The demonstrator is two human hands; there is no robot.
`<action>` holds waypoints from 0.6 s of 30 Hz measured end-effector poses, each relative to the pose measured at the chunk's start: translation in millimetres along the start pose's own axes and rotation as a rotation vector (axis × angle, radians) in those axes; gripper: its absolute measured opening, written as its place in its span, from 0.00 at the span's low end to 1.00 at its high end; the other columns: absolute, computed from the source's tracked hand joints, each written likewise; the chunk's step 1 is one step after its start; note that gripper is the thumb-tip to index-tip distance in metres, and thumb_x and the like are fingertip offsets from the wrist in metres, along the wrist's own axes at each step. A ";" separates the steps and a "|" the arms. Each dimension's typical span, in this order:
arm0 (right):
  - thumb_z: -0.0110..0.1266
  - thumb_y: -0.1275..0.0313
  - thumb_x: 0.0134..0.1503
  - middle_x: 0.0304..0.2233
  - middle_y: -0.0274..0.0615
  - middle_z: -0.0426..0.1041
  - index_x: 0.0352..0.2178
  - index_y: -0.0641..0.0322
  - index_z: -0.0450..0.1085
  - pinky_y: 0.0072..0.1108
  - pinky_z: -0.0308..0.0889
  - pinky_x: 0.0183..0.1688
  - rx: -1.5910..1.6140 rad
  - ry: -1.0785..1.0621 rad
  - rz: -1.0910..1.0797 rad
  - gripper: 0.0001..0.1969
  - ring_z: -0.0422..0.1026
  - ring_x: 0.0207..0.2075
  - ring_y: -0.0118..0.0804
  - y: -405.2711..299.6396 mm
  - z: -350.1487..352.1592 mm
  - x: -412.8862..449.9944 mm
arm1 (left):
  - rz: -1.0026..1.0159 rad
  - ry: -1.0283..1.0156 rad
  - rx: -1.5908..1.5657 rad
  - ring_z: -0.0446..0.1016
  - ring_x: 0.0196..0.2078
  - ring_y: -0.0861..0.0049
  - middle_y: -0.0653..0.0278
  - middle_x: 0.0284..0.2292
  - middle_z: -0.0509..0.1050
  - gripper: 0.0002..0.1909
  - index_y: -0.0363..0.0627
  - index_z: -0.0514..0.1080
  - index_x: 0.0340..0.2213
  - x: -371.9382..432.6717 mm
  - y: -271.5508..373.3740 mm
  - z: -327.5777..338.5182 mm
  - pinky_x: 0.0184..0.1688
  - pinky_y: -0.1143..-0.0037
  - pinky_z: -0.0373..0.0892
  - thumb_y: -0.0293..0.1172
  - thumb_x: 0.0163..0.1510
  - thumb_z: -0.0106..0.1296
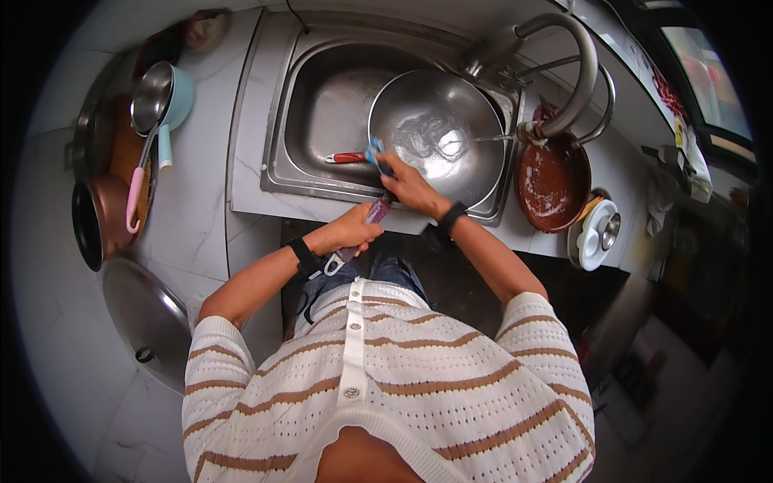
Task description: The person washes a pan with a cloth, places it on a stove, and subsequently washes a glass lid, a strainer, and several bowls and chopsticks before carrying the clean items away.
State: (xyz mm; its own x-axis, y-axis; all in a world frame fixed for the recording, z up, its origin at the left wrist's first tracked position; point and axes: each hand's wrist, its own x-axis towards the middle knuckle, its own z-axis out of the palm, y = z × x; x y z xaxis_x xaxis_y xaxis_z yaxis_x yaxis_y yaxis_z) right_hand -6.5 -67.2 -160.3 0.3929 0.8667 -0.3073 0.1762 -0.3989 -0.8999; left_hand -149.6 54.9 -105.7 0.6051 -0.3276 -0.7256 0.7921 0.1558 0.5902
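Observation:
My left hand (352, 230) grips the purple handle (379, 211) of a utensil, whose pale hanging loop points down towards me. My right hand (410, 184) pinches a blue cloth or scrubber (375, 148) beside the near left rim of a large metal wok (477, 169). The utensil's far end is hidden around my right hand. Water runs from the faucet (567, 124) into the wok, which stands in the right part of the stainless steel sink (338, 102). A red-handled tool (346, 157) lies in the sink, left of my right hand.
Right of the sink stand a brown oval basin (546, 181) with suds and a white dish (595, 241). On the left counter are a light blue saucepan (180, 99), a pink-handled ladle (135, 193), a copper-coloured pot (112, 217) and a large metal lid (142, 308).

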 end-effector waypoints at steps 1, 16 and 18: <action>0.47 0.73 0.51 0.42 0.52 0.66 0.47 0.62 0.60 0.29 0.60 0.48 -0.092 -0.003 -0.023 0.20 0.66 0.45 0.50 7.4 -3.8 -21.7 | -0.001 0.013 -0.014 0.61 0.12 0.87 0.70 0.17 0.61 0.09 0.41 0.57 0.33 1.2 2.6 1.1 0.11 0.82 0.61 0.25 0.49 0.44; 0.36 0.55 0.56 0.60 0.52 0.41 0.55 0.62 0.49 0.40 0.41 0.59 -0.867 0.052 0.536 0.30 0.40 0.61 0.55 117.9 -92.9 25.4 | -0.036 0.059 -0.090 0.60 0.12 0.87 0.69 0.17 0.61 0.10 0.41 0.56 0.33 -1.4 2.2 9.3 0.11 0.82 0.59 0.24 0.49 0.44; 0.34 0.54 0.56 0.60 0.55 0.38 0.56 0.63 0.47 0.41 0.38 0.60 -0.744 0.044 0.483 0.31 0.37 0.60 0.60 127.9 -89.4 58.3 | -0.033 0.060 -0.068 0.60 0.12 0.87 0.70 0.17 0.61 0.10 0.41 0.56 0.33 1.5 5.2 10.8 0.11 0.82 0.60 0.24 0.49 0.44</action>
State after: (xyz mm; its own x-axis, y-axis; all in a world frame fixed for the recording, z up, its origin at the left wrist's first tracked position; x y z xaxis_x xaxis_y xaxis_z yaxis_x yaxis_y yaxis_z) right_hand 119.7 -94.4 -265.7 0.6076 0.5470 -0.5758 0.5172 -0.8228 -0.2358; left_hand -145.4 45.2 -99.8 0.5809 -0.2778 -0.7651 0.8140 0.2091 0.5420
